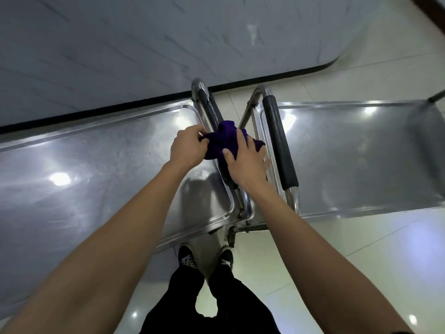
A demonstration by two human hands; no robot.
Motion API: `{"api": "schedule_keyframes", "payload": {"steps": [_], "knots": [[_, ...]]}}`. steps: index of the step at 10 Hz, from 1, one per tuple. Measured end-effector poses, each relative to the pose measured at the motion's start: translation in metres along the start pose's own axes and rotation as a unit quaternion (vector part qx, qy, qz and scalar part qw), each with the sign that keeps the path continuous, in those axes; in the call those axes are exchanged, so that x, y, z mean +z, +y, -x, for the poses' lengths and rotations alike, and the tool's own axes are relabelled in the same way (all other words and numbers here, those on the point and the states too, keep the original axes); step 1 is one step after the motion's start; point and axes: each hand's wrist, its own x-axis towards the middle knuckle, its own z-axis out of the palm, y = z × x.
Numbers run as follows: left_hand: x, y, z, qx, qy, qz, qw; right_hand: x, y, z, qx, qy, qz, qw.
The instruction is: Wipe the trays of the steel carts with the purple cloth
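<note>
Both hands are meeting over the handles between two steel carts. Left hand [186, 147] is pinching an edge of the purple cloth [222, 142]; right hand [245, 162] is closing over the bunched cloth, thumb on top. Cloth is touching neither the left tray [96, 165] nor the right tray [361, 153]. Judging by this, wiping is looking not yet begun; both trays remain.

Glossy pale tiled floor [361, 261], ceiling lights mirrored in it. Grey marbled wall [144, 44] behind. Black skirting strip [265, 79] at its foot.
</note>
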Motion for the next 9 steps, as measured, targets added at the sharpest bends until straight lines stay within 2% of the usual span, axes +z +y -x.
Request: {"api": "schedule_keyframes", "payload": {"steps": [1,3,6,9], "knots": [[0.005,-0.004,0.001,-0.016,-0.018,-0.01,1.0,0.012,0.004,0.001,-0.014,0.025,0.053,0.998],[0.008,-0.003,0.003,-0.017,-0.045,-0.005,0.999,0.021,0.009,-0.002,-0.068,0.032,-0.088,0.993],[0.014,0.002,0.025,0.043,-0.011,-0.041,0.998,0.005,0.016,-0.007,-0.111,0.041,-0.141,0.983],[-0.009,0.009,0.059,0.034,0.02,-0.107,0.994,-0.029,0.024,0.002,-0.174,0.045,-0.1,0.979]]}}
